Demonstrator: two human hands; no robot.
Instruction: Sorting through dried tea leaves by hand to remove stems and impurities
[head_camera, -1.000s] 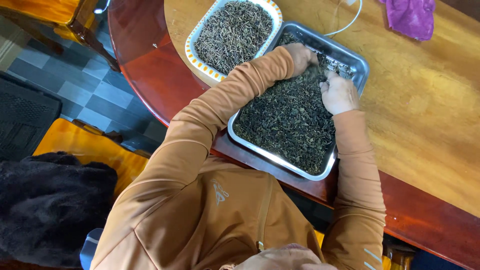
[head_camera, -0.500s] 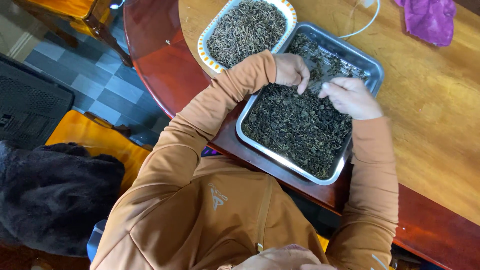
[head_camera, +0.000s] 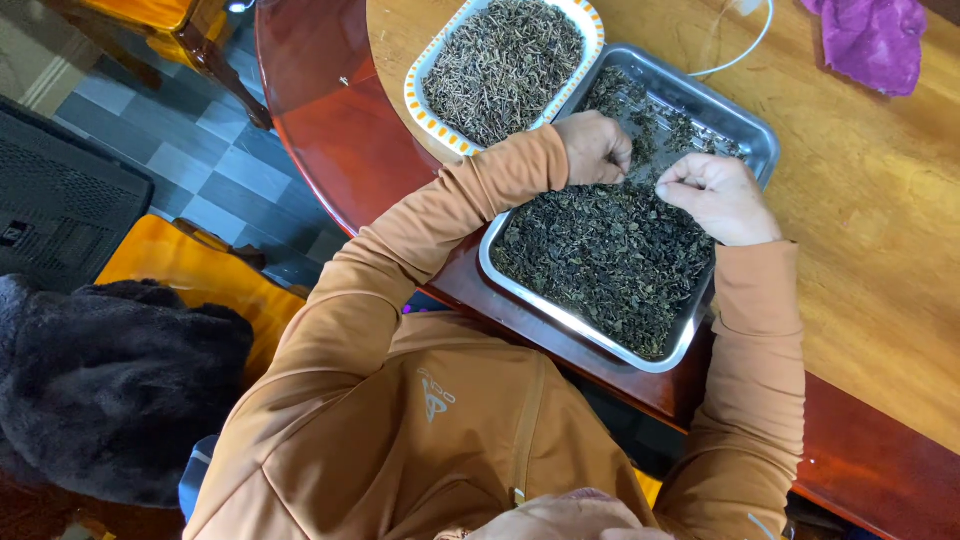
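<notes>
A steel tray (head_camera: 752, 128) on the wooden table holds a layer of dark dried leaves (head_camera: 600, 255), with a bare patch of metal at its far end. My left hand (head_camera: 592, 146) reaches in from the tray's left rim, fingers curled and pinching leaves. My right hand (head_camera: 718, 196) hovers over the middle of the tray, closed like a fist with thumb and forefinger pinched on a few leaves. The two hands are a short gap apart. Both arms wear orange sleeves.
A white dish with an orange-dotted rim (head_camera: 418, 80), full of lighter dried leaves, touches the tray's left side. A purple cloth (head_camera: 872, 40) and a white cable (head_camera: 745, 55) lie farther back. A yellow cushion (head_camera: 190, 275) and dark furry garment (head_camera: 100, 390) sit at the left.
My left hand has drawn back from the tray's far corner toward the middle. My right hand went from lying flat on the leaves to a closed pinch.
</notes>
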